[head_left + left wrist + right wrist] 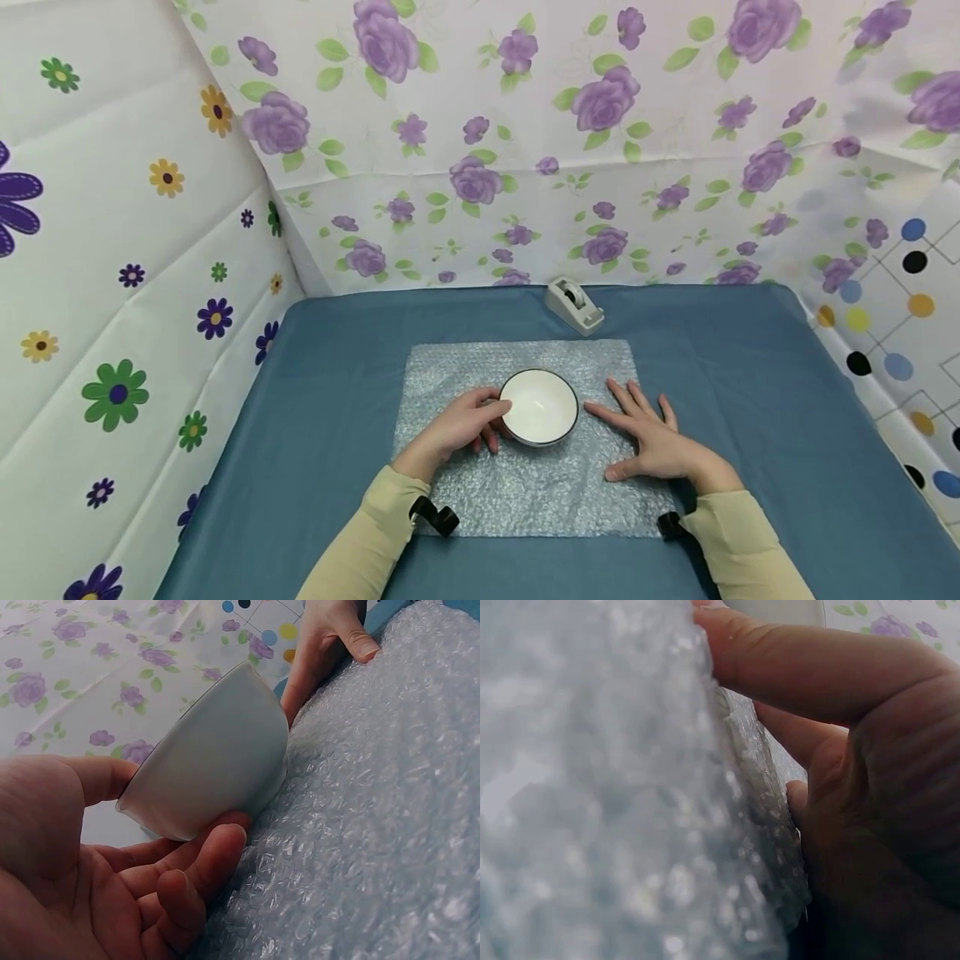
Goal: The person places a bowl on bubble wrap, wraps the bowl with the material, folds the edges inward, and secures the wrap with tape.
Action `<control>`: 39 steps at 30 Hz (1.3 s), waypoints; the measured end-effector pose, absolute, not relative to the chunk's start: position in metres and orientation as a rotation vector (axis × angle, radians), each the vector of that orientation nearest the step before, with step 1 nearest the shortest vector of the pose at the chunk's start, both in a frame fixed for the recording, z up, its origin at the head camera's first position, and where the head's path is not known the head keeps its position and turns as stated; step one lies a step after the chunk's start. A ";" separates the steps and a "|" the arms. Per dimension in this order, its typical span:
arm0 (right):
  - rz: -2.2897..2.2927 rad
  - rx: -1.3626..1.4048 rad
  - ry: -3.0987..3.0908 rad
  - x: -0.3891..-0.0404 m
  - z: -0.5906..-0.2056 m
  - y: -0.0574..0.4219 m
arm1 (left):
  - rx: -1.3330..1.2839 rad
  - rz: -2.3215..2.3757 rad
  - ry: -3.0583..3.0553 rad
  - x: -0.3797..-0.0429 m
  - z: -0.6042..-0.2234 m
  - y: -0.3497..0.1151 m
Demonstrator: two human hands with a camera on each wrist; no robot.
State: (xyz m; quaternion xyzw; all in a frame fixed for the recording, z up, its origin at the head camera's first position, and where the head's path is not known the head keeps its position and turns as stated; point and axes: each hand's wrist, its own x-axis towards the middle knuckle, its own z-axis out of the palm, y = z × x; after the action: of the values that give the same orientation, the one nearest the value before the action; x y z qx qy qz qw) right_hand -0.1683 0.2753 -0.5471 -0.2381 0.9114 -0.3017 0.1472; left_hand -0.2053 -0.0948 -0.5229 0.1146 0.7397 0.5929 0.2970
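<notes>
A white bowl (539, 407) with a dark rim sits upright over the middle of a bubble wrap sheet (525, 500). My left hand (463, 421) grips the bowl's left side, thumb over the rim and fingers under the outside, as the left wrist view shows of the same bowl (210, 757). Just right of the bowl, my right hand (648, 433) lies on the bubble wrap with its fingers spread and holds nothing. In the right wrist view, that hand's thumb (802, 667) touches the wrap (615, 787).
A white tape dispenser (574, 307) stands behind the sheet's far edge. Blue cloth (315, 467) covers the table. Flower-printed sheets (480, 167) hang at the back and left, and a dotted one (892, 367) at the right.
</notes>
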 end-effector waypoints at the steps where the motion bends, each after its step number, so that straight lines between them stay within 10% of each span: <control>1: -0.866 -0.683 2.625 -0.169 -0.548 0.276 | 0.301 1.575 1.965 -0.205 -0.522 -0.095; 24: -0.883 -0.693 2.631 -0.167 -0.548 0.276 | 0.200 1.654 2.262 -0.212 -0.515 -0.108; 39: -0.883 -0.676 2.620 -0.168 -0.548 0.276 | 0.834 0.939 2.629 -0.214 -0.511 -0.128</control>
State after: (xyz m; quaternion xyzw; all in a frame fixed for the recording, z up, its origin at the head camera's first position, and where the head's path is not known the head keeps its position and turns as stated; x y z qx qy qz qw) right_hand -0.1681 0.2763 -0.5480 -0.2350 0.9105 -0.3068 0.1474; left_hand -0.2140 -0.1281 -0.5108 0.2845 0.8964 0.3202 0.1137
